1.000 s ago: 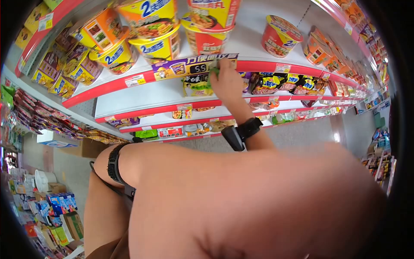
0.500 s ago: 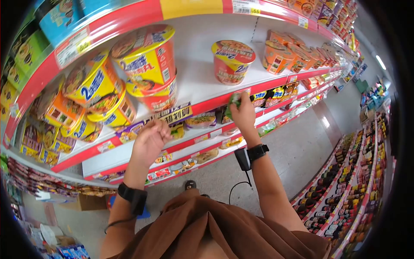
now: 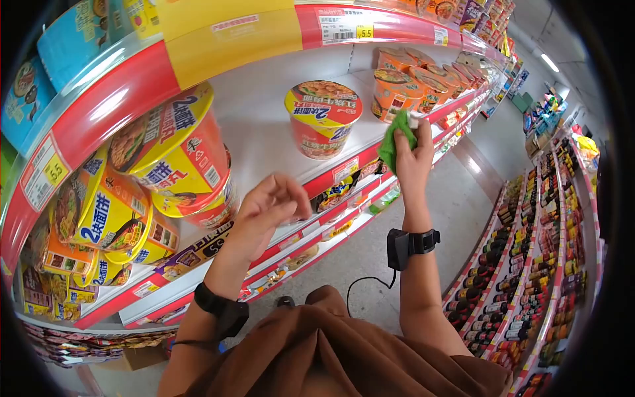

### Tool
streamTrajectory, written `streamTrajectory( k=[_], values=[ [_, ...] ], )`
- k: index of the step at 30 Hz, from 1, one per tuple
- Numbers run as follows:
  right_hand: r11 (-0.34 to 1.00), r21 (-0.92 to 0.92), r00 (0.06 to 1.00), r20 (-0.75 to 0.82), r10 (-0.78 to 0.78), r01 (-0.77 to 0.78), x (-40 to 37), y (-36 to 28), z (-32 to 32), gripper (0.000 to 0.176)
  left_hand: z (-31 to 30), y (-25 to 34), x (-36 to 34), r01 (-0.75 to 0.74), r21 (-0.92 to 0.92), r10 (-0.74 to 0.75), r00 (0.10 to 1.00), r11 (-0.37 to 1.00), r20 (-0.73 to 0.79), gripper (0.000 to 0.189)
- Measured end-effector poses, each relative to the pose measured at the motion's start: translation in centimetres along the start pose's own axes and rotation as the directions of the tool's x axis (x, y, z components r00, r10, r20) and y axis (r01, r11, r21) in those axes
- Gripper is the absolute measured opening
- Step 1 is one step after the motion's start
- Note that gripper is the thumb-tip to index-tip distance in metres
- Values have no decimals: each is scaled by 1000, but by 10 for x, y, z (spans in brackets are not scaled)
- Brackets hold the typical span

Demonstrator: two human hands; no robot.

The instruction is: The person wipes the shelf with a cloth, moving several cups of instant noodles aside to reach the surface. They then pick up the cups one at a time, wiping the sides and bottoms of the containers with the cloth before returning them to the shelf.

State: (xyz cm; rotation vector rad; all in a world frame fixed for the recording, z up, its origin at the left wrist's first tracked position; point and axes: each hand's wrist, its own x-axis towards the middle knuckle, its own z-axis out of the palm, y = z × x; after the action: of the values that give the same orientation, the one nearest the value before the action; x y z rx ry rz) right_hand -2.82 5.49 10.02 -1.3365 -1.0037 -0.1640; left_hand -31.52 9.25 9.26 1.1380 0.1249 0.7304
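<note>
My right hand (image 3: 415, 149) grips a bunched green cloth (image 3: 391, 147) in front of the shelf's red edge. Beside the cloth, on the white shelf (image 3: 258, 135), a single red and yellow instant noodle cup (image 3: 323, 126) stands upright. My left hand (image 3: 270, 208) hovers by the shelf front, left of that cup and below it. Its fingers are loosely bent and apart, with nothing in them. To its left, large yellow and red noodle cups (image 3: 178, 142) are stacked, some of them tilted.
Orange noodle cups (image 3: 397, 92) fill the shelf's far right. Price tags (image 3: 344, 25) line the upper shelf edge. Lower shelves hold packaged noodles (image 3: 337, 196). Across the aisle floor (image 3: 456, 185), another rack carries rows of bottles (image 3: 509, 278). A cable (image 3: 360, 281) hangs from my right wrist device.
My right hand has come up from the shelf's front edge with the cloth, which now shows more fully. My left hand has moved right and its fingers have loosened. The view has shifted.
</note>
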Motion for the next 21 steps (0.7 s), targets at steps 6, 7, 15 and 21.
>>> streamTrajectory(
  k=[6,7,15,21],
  values=[
    [928,-170,937,175,-304,333,49,-25,33,25,0,-11,66,-245,644,439,884,725,-158,59],
    [907,-166,909,232,-346,388,49,-22,40,24,0,-15,74,-245,815,593,793,525,-143,68],
    [855,491,940,341,-12,-167,48,51,61,15,17,-29,131,-116,423,312,848,899,-429,87],
    [800,432,790,607,84,-416,47,75,79,27,16,-46,137,-186,571,464,795,800,-390,93]
  ],
)
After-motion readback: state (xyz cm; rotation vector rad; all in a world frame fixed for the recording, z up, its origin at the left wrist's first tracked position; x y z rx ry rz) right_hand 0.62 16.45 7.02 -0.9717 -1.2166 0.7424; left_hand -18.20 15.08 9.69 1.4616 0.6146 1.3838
